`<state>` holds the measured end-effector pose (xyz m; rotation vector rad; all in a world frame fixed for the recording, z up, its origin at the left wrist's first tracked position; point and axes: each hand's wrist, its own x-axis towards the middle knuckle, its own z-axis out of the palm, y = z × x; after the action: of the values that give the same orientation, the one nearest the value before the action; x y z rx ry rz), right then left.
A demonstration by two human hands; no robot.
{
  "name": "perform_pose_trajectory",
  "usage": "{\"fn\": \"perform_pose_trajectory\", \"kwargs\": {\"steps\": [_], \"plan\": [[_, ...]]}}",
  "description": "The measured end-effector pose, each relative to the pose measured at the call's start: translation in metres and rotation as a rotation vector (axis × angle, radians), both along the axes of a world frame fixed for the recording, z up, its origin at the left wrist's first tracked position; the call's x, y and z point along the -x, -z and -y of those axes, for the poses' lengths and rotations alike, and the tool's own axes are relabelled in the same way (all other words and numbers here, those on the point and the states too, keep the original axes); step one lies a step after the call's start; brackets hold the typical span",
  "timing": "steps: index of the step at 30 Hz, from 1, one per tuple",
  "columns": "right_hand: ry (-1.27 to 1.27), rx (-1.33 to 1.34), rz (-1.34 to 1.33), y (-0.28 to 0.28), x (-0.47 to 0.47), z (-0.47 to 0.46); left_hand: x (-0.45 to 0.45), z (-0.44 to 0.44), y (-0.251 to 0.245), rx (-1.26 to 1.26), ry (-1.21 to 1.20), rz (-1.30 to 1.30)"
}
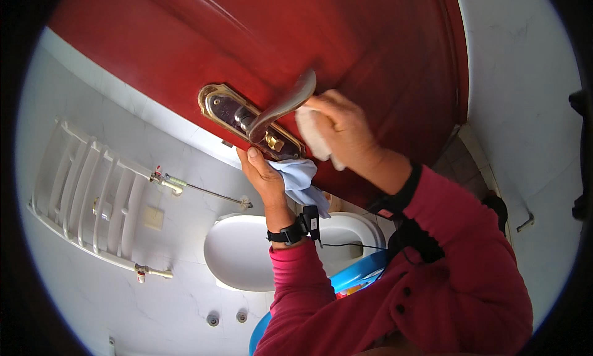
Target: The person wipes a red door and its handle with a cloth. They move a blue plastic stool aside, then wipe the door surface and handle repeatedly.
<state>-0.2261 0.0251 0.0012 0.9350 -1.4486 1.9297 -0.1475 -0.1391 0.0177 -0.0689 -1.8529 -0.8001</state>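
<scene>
A curved metal lever handle (282, 108) stands out from a dark lock plate (225, 106) with a worn brass-coloured rim, mounted on a red door (296, 41). Below the lever is a brass thumb-turn (274, 142). My right hand (345, 129), slightly blurred, holds a white cloth (313, 132) beside the lever's free end. At the door's edge my left hand (265, 173) has its thumb by the plate's lower end. A light blue cloth (296, 175) hangs from that hand, its held part hidden.
Behind my left forearm is a white toilet (241, 249), with a blue basin (359, 270) nearer my body. A white towel radiator (85, 189) is on the tiled wall at left, beside a long-handled brush (213, 191). A black cable (352, 246) runs from my left wrist strap.
</scene>
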Motion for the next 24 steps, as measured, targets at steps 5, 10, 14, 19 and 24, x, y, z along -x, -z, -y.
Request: {"fn": "perform_pose_trajectory", "kwargs": {"steps": [5, 10, 14, 19, 24], "plan": [[-0.052, 0.083, -0.024, -0.031, -0.017, 0.039, -0.002, -0.001, 0.001, -0.060, 0.044, 0.047], [0.018, -0.104, -0.224, -0.038, -0.012, 0.031, -0.001, -0.001, 0.000, -0.070, 0.091, 0.020], [-0.005, -0.269, -0.255, -0.043, -0.008, 0.024, -0.001, -0.002, 0.000, -0.080, 0.106, 0.020], [-0.017, 0.000, -0.170, -0.039, -0.013, 0.025, 0.000, -0.007, -0.003, -0.071, 0.084, -0.010], [-0.139, 0.095, -0.053, -0.033, -0.012, 0.026, -0.004, -0.016, -0.006, -0.077, 0.075, -0.015]]}}
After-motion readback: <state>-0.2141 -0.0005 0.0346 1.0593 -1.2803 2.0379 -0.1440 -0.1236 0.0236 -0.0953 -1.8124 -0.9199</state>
